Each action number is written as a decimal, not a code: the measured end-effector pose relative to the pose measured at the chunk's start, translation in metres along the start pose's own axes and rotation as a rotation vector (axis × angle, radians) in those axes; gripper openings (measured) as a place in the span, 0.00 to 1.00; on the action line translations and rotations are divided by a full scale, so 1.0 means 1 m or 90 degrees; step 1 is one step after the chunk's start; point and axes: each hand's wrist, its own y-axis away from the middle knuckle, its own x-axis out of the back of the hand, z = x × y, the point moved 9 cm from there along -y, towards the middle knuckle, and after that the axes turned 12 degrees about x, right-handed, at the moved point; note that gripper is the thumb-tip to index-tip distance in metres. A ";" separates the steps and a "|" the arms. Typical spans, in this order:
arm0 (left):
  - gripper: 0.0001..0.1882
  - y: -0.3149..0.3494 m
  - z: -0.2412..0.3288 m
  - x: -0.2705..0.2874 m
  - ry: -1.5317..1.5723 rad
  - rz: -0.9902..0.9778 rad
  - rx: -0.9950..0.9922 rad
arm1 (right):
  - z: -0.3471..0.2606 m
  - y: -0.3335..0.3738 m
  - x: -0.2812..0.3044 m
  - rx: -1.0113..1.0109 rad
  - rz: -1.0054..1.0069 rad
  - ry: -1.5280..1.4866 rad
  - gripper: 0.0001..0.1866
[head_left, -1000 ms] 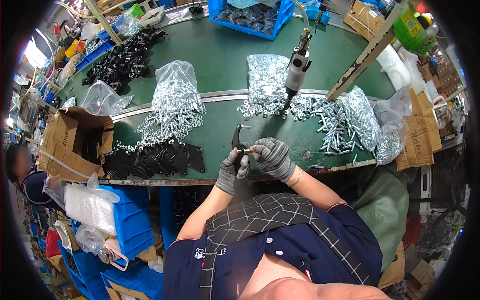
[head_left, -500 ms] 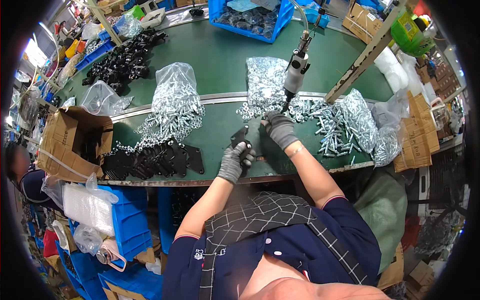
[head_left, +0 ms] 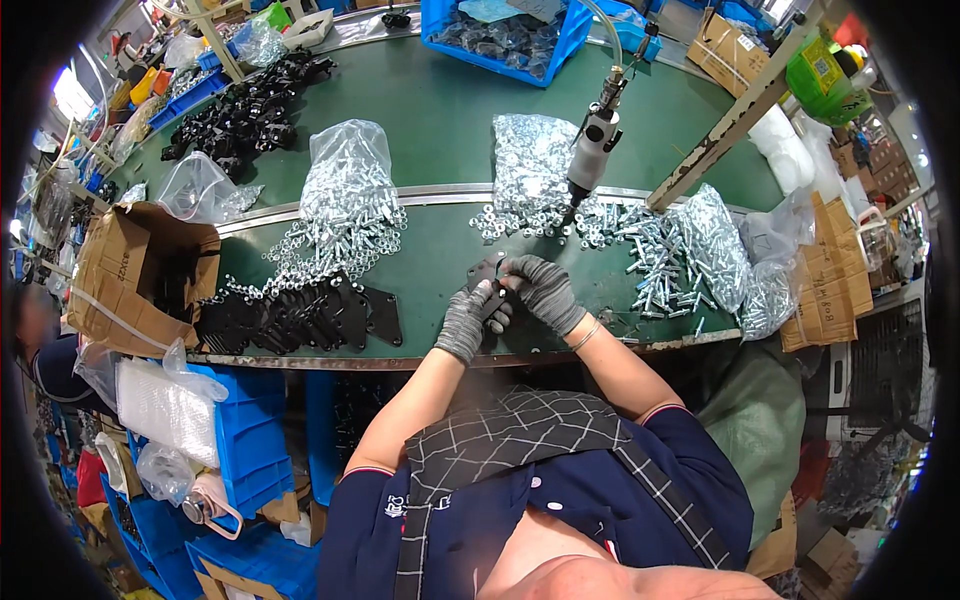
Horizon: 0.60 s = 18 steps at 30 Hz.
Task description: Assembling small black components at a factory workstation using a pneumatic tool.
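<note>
A flat black plate [head_left: 482, 270] is gripped in my gloved left hand [head_left: 466, 322], held low over the green bench. My right hand [head_left: 546, 292], also in a grey glove, meets its upper right side with the fingertips pinched together. Whatever small piece those fingertips may hold is too small to make out. Beyond my hands, loose nuts [head_left: 488, 222] spill from a clear bag [head_left: 530, 160]. A grey-white power screwdriver [head_left: 592, 148] hangs above them, pointing down. To the left lies an overlapping row of black plates [head_left: 290, 320].
Loose bolts [head_left: 660, 270] lie on the right beside bags of bolts. Another bag of small hardware [head_left: 348, 175] has spilled at left. An open cardboard box [head_left: 125, 275] stands at the left edge. A slanted metal post [head_left: 725, 125] rises at right. A blue crate [head_left: 432, 35] sits at the back.
My right hand has come back from the nuts to the plate in my left hand. The left hand stays in nearly the same place.
</note>
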 end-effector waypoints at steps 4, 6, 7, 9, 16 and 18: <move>0.14 0.000 -0.002 -0.003 0.010 0.007 -0.015 | -0.022 0.006 0.000 0.113 -0.009 0.050 0.06; 0.14 -0.002 -0.009 0.003 0.009 0.014 0.008 | -0.032 0.010 -0.003 0.150 -0.029 0.087 0.07; 0.14 -0.001 -0.011 0.003 0.008 0.018 0.020 | -0.039 0.012 -0.001 0.168 -0.022 0.090 0.07; 0.13 0.002 -0.007 0.002 0.005 0.014 0.017 | -0.052 0.013 0.005 0.204 -0.009 0.095 0.07; 0.14 0.013 0.003 0.001 -0.039 0.071 -0.021 | -0.060 -0.008 -0.014 0.336 -0.296 0.163 0.08; 0.15 0.009 -0.003 0.005 -0.021 0.097 0.001 | -0.059 -0.011 -0.022 0.369 -0.369 0.190 0.09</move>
